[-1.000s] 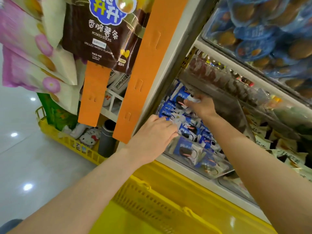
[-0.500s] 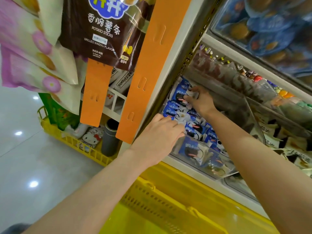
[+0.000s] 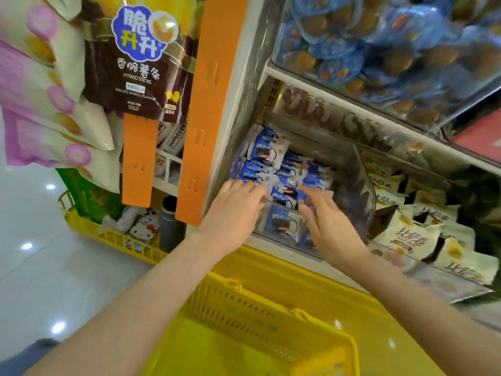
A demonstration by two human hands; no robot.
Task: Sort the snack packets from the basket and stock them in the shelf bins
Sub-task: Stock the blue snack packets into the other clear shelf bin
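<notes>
Blue packets [image 3: 264, 154]: heaped in the clear bin [image 3: 362, 185] at the shelf's left end; they lie just ahead of both sets of fingertips, in the gap between the hands.
Long axis: most packets seem to run across the bin, side to side, though the heap is untidy.
Left hand [image 3: 238, 206]: fingers straight and close together, tips resting on the packets at the front-left corner; it grips nothing.
Right hand [image 3: 329, 222]: fingers loosely spread over the bin's front, forefinger aimed up-left at the heap; blurred, but it seems to hold nothing.
Nearer hand: the left — it touches the packets already; the right looks just short of them.
Basket [image 3: 271, 313]: below the shelf edge, toward the person; its contents cannot be made out.
Likely step: squaring the heap — probably a push inward from both sides.
</notes>
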